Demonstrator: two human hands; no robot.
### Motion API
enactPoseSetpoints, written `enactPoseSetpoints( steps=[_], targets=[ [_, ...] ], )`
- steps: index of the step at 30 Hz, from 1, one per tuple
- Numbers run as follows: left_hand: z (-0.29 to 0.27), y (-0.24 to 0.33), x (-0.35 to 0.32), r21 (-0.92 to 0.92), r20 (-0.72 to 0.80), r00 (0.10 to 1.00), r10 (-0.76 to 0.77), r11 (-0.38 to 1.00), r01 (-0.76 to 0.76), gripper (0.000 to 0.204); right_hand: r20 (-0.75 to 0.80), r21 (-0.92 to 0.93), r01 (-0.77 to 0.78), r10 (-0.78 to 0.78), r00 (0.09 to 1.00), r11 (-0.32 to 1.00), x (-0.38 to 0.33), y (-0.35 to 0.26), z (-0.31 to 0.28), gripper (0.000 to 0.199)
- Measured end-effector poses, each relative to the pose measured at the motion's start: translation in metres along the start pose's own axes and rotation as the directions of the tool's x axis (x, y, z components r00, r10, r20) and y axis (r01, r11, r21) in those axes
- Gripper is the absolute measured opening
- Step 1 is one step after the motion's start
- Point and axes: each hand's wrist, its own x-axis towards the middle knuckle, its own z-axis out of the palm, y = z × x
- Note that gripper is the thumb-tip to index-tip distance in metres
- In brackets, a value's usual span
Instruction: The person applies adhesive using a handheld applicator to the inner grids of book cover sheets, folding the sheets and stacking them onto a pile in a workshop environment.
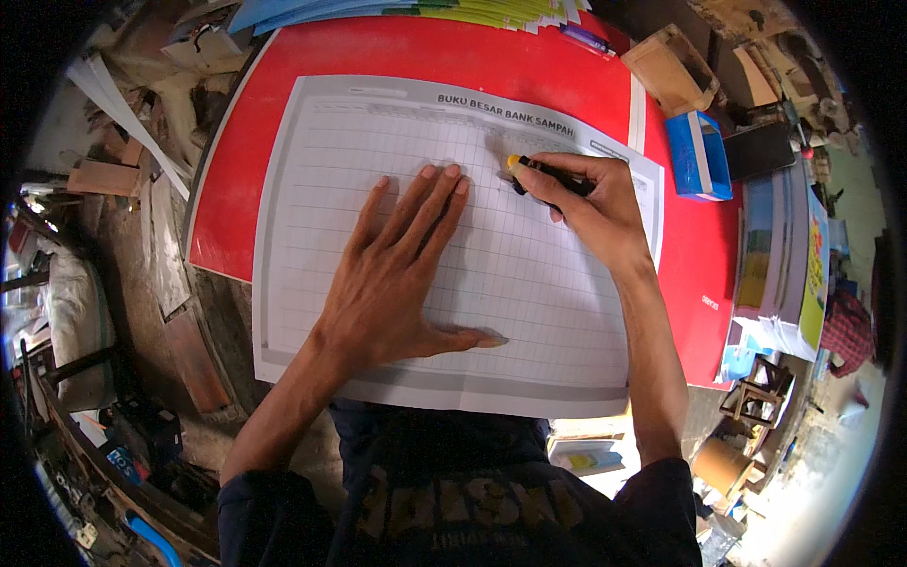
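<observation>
A large white sheet printed with a ruled table lies on a red board, its near edge reaching my dark shirt. My left hand rests palm down on its middle, fingers stretched and thumb spread out to the right. Over the sheet's upper right part, my right hand is closed around a small black tool with a yellow end. The fingers cover much of that tool, so its exact kind is hard to make out. Its front end sits at or just above the paper, near the printed lines.
The red board shows around the sheet. Stacked green and blue papers and a purple pen lie at its far side. To the right are a wooden box, a blue box and a dark flat phone-like object.
</observation>
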Motion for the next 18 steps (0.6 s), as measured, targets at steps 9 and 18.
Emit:
enactPoseSetpoints(
  steps=[9,18],
  targets=[
    [0.0,-0.004,0.002,0.01,-0.06,0.998,0.023,1.0,-0.022,0.143,-0.215,-0.074,-0.041,0.025,0.976,0.996,0.004,0.008,-0.017,0.035],
    [0.004,-0.004,-0.003,-0.029,-0.047,0.999,0.014,0.999,-0.015,0.144,0.087,-0.199,0.483,-0.475,0.876,0.853,-0.008,0.022,-0.007,0.042]
  ],
)
